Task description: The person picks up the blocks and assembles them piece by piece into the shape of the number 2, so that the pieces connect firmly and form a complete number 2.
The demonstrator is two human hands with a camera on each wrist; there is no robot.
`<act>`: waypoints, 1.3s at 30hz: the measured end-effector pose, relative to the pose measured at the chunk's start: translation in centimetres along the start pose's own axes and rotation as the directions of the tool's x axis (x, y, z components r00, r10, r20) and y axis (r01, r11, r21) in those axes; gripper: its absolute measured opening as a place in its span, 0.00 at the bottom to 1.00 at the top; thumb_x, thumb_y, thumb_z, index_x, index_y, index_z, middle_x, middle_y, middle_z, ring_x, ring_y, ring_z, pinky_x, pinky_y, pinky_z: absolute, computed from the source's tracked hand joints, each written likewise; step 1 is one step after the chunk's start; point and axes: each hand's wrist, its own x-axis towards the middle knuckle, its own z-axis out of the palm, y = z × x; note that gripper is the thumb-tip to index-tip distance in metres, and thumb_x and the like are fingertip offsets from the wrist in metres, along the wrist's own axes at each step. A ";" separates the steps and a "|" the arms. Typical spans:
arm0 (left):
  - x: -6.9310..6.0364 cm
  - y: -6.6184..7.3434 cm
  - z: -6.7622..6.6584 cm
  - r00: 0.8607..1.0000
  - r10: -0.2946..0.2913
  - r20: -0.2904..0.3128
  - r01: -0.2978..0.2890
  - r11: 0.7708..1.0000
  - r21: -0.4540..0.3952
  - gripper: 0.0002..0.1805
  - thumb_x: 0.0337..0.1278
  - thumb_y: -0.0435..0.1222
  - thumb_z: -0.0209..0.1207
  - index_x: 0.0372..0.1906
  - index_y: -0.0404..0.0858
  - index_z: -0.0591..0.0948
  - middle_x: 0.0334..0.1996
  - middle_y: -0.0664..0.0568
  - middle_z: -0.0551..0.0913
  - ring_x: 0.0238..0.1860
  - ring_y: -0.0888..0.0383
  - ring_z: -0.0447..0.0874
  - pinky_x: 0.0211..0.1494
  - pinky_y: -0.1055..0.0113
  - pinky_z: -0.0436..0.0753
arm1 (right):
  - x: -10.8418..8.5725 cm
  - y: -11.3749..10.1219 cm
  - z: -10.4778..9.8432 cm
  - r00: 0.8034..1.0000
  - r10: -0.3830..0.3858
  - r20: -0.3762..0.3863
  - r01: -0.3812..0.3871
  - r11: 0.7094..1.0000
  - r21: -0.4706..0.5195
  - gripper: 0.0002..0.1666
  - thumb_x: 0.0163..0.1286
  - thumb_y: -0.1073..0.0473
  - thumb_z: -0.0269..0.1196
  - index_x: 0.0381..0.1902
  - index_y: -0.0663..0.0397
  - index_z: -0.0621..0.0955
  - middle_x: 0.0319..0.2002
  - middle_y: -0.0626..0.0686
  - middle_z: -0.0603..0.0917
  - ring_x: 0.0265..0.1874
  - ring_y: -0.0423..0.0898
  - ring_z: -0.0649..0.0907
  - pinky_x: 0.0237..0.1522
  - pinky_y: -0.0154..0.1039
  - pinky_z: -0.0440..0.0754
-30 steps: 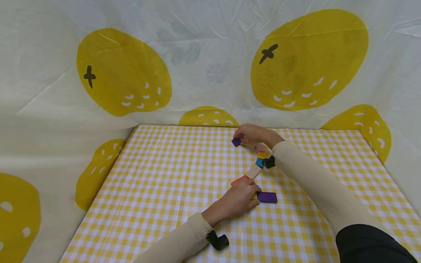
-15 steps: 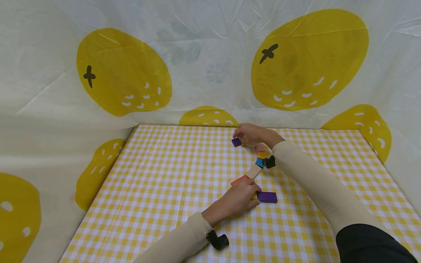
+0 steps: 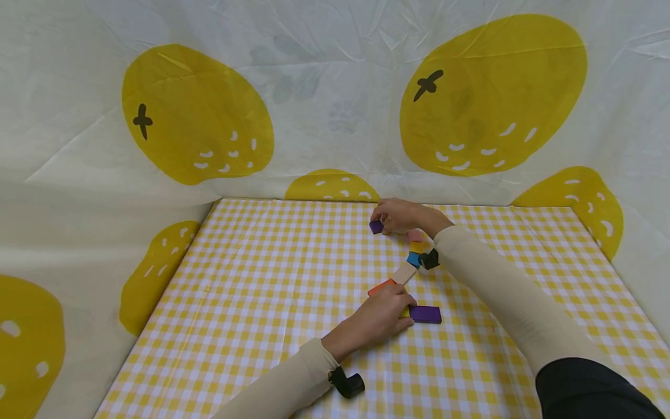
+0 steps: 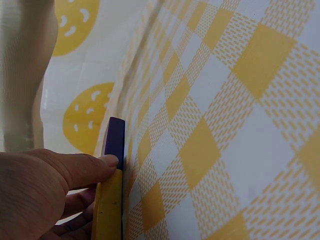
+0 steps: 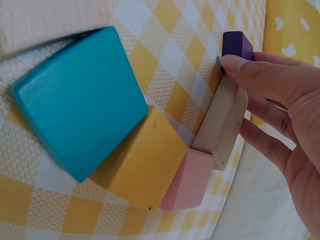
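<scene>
Colored blocks form a curved row on the checked cloth. At its near end my left hand (image 3: pixel 378 317) grips a yellow block (image 4: pixel 108 207), thumb over the seam where a long purple block (image 3: pixel 425 314) adjoins it. My right hand (image 3: pixel 402 215) holds a small purple block (image 5: pixel 237 45) at the far end, thumb on its near face. A bare wood block (image 5: pixel 221 122) touches that piece, with my other fingers behind it. Then come a pink block (image 5: pixel 189 181), an orange-yellow block (image 5: pixel 145 162), a blue block (image 5: pixel 82 100), another bare wood block (image 3: pixel 404 273) and an orange block (image 3: pixel 380 287).
The yellow-and-white checked tablecloth (image 3: pixel 251 302) covers the table. A pale fabric wall (image 3: pixel 335 105) with large yellow fruit prints rises behind its far edge and at the left. My right sleeve (image 3: pixel 508 297) reaches over the table's right part.
Almost nothing differs. The small purple block in my right hand shifts very slightly, while my left hand stays on the yellow block.
</scene>
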 end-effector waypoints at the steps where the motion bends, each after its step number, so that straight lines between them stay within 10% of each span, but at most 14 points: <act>1: 0.0 0.0 0.0 1.000 -0.001 0.001 0.001 1.000 -0.001 0.13 0.63 0.42 0.68 0.49 0.42 0.87 0.43 0.56 0.81 0.41 0.68 0.76 0.46 0.82 0.73 | 0.0 0.0 0.1 1.000 0.007 0.001 -0.007 1.000 0.000 0.21 0.66 0.66 0.70 0.58 0.59 0.83 0.54 0.58 0.79 0.54 0.56 0.82 0.54 0.49 0.81; 39: 0.1 0.0 0.0 1.000 -0.006 0.015 0.006 1.000 -0.003 0.13 0.64 0.42 0.67 0.49 0.42 0.87 0.43 0.56 0.81 0.41 0.68 0.76 0.46 0.81 0.73 | -0.3 0.4 0.4 0.999 0.025 -0.032 -0.025 1.000 -0.007 0.21 0.69 0.61 0.69 0.58 0.60 0.83 0.52 0.58 0.80 0.48 0.52 0.84 0.51 0.48 0.83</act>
